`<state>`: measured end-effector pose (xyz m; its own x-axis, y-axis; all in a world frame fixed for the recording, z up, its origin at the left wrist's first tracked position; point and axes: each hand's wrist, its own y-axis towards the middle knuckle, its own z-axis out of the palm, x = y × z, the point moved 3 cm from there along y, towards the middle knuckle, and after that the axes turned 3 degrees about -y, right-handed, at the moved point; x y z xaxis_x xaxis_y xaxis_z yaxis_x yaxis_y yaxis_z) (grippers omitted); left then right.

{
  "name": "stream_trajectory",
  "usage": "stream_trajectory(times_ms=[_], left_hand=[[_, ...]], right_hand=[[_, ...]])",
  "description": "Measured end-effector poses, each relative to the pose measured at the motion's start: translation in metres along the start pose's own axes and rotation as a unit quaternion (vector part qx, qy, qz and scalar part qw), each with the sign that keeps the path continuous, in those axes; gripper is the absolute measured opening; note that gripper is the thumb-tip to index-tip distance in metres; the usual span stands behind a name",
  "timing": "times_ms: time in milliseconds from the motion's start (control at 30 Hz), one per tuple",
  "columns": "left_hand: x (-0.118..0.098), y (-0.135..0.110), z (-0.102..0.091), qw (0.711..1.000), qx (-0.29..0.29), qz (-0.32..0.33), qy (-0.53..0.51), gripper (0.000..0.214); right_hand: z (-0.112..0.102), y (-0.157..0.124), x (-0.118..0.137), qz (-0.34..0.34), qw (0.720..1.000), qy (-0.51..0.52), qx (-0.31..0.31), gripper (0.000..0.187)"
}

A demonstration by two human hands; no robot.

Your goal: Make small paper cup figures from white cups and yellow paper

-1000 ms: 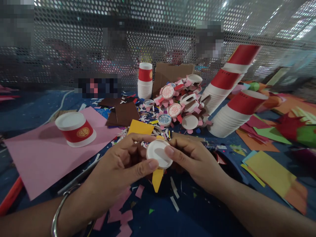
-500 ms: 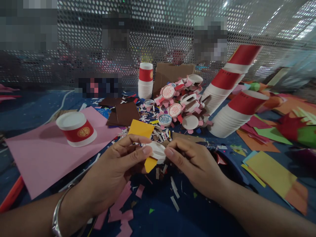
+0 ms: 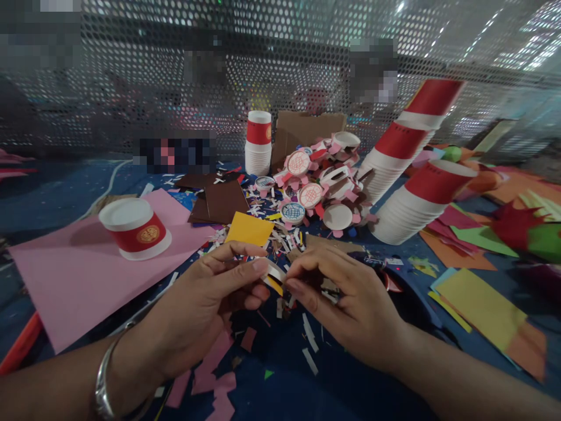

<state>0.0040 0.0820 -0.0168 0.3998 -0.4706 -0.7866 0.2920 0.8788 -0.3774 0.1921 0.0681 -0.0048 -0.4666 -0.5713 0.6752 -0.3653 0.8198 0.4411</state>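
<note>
My left hand [image 3: 205, 304] is closed, pinching a small curved white paper piece [image 3: 274, 270] between thumb and fingers. A strip of yellow paper [image 3: 274, 285] shows along its lower side. At the other end of the piece, my right hand [image 3: 350, 301] has its thumb and forefinger pressed together on the edge. Fingers cover much of the piece, so its full shape is hidden. Just behind the hands lies a flat yellow paper square [image 3: 249, 228], with paper scraps [image 3: 287, 237] strewn around it.
Stacks of red-and-white paper cups [image 3: 412, 204] lean at the right, beside a heap of cut cup bottoms [image 3: 311, 196]. An upside-down cup [image 3: 135, 228] stands on pink paper [image 3: 79, 280]. Coloured sheets [image 3: 482, 298] lie at right; a perforated metal screen [image 3: 284, 70] closes the back.
The white piece has turned in my fingers from a broad face to a more edge-on view. My right hand has shifted slightly left and its fingers are more bent.
</note>
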Motion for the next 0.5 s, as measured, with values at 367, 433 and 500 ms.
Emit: stream_trajectory(times_ms=[367,433,500], left_hand=[[0.0040,-0.0044,0.0006,0.997,0.036,-0.066,0.015,0.009],[0.0017,-0.0047,-0.0011,0.995,0.036,-0.028,0.092,0.012],[-0.0042,-0.0053,-0.0027,0.977,0.020,0.065,0.201,0.012]], right_hand=[[-0.0008,-0.0006,0.0025,-0.034,0.999,-0.026,-0.027,0.011],[-0.0015,-0.0009,0.0019,-0.033,0.999,-0.027,-0.032,0.011],[-0.0019,-0.0011,0.0016,-0.037,0.999,-0.025,-0.031,0.012]])
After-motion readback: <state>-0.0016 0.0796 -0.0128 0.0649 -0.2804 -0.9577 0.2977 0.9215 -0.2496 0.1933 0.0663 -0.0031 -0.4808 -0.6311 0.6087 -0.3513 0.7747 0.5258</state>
